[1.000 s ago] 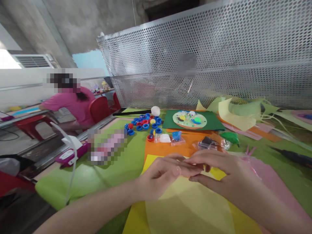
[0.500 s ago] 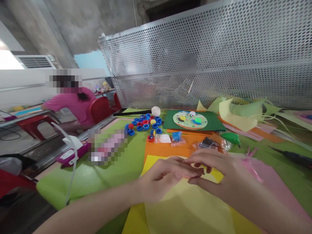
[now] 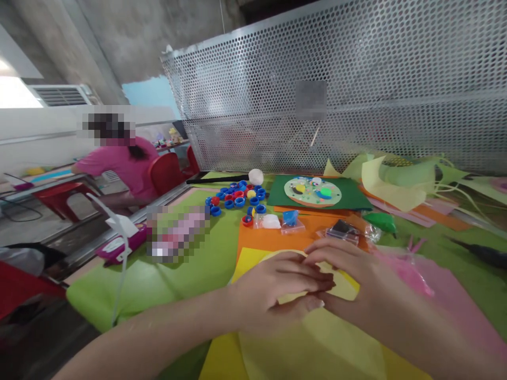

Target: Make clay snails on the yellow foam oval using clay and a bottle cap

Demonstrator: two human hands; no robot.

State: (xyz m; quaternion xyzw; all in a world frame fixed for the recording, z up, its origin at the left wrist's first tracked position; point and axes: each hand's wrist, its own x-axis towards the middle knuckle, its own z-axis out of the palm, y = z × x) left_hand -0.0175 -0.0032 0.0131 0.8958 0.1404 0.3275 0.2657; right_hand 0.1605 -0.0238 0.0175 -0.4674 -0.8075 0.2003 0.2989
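Note:
My left hand [image 3: 273,290] reaches in from the left, its fingers bent inward and its thumb below them. From the right, my right hand [image 3: 356,279] meets it, curled so that the fingertips of both hands touch or overlap. Anything small between the fingertips is hidden. Both hands are just above a large pale yellow paper shape [image 3: 312,343] with a rounded edge. It lies on a brighter yellow sheet [image 3: 222,348], which overlaps an orange sheet [image 3: 257,240].
Beyond lie blue and red caps [image 3: 240,201], bagged blue clay [image 3: 290,217], a green bag [image 3: 381,222] and a decorated disc [image 3: 312,191] on green card. Pink paper [image 3: 447,295] and a dark pointed tool [image 3: 483,253] are right. A person in pink [image 3: 127,163] sits left.
My left hand has turned, its thumb now showing below the fingers, and a gap has opened between them. My right hand stays against its fingertips. The view has shifted slightly.

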